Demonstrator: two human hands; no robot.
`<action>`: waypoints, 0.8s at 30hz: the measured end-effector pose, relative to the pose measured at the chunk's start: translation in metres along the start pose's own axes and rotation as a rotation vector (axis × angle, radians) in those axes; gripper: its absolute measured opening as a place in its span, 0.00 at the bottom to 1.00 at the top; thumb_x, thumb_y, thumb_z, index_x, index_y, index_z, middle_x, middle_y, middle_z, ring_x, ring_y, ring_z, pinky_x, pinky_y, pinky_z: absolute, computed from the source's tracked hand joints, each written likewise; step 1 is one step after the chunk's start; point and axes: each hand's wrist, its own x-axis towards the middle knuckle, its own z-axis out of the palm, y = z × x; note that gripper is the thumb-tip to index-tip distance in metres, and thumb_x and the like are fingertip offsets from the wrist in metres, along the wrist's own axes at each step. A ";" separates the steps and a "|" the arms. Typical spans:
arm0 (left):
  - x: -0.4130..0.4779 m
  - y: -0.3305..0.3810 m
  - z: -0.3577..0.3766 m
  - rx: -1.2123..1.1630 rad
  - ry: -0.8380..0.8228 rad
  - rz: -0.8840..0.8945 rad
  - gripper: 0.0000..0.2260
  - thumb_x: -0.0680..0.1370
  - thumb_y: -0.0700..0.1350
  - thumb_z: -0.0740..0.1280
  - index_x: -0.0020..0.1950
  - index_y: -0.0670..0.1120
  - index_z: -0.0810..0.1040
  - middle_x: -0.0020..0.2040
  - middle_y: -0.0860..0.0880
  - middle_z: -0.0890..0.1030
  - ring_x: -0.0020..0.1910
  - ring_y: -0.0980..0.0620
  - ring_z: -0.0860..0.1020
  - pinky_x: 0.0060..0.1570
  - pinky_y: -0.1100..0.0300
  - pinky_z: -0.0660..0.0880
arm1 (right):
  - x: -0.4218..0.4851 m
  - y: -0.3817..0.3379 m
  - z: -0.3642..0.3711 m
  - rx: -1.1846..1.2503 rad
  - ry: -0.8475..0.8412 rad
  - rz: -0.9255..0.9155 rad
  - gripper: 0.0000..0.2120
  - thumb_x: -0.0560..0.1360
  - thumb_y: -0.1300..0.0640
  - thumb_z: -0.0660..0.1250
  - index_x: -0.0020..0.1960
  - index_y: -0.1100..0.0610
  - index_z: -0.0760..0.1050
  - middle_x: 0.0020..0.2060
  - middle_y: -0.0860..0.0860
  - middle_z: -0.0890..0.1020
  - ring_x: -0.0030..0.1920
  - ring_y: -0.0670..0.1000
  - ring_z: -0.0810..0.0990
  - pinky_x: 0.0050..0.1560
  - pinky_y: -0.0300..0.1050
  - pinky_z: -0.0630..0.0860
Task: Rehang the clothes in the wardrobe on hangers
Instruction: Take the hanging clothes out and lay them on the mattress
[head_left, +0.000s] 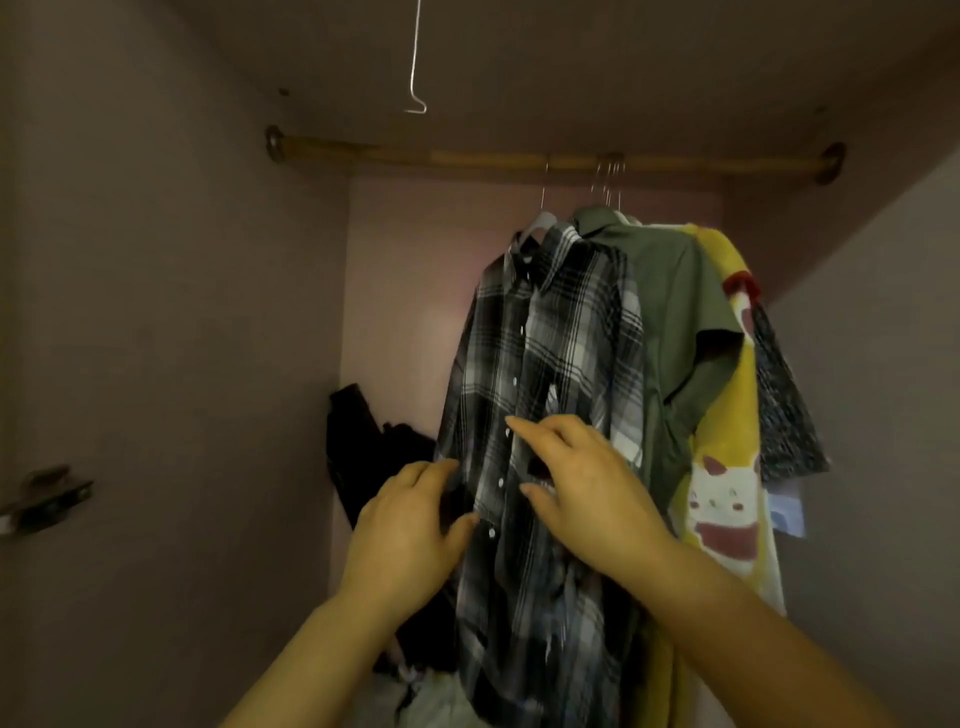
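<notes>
A black-and-white plaid shirt (550, 364) hangs on a white hanger (537, 221) from the wooden rod (467, 158). My left hand (410, 525) pinches the shirt's left front edge between thumb and fingers. My right hand (587, 483) lies against the shirt's front placket with its fingers spread. To the right hang an olive green shirt (675, 312), a yellow cartoon-print garment (727, 499) and a dark patterned garment (784, 405).
A heap of dark clothes (363, 452) lies in the wardrobe's back left corner, with lighter fabric (431, 701) at the bottom. A bare wire hook (415, 67) dangles from above. A latch (47, 496) sits on the left wall.
</notes>
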 end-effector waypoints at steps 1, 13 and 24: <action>0.016 -0.002 0.004 -0.023 0.021 0.013 0.26 0.76 0.56 0.65 0.72 0.53 0.63 0.68 0.53 0.68 0.65 0.53 0.68 0.62 0.56 0.68 | 0.016 0.006 0.000 -0.013 0.020 -0.016 0.30 0.77 0.53 0.64 0.75 0.46 0.55 0.64 0.48 0.66 0.64 0.50 0.66 0.63 0.41 0.65; 0.192 -0.038 0.029 -0.227 0.215 0.248 0.24 0.77 0.50 0.65 0.72 0.51 0.64 0.67 0.52 0.69 0.64 0.54 0.68 0.60 0.65 0.63 | 0.221 0.064 -0.025 -0.363 0.298 0.020 0.26 0.77 0.57 0.63 0.73 0.53 0.61 0.65 0.56 0.68 0.64 0.59 0.67 0.63 0.52 0.65; 0.245 -0.066 0.056 -0.241 0.221 0.312 0.23 0.76 0.52 0.64 0.71 0.52 0.66 0.66 0.53 0.69 0.63 0.56 0.69 0.59 0.65 0.65 | 0.272 0.144 -0.011 -0.516 0.414 0.207 0.26 0.78 0.48 0.61 0.73 0.55 0.61 0.64 0.56 0.72 0.62 0.58 0.72 0.58 0.52 0.68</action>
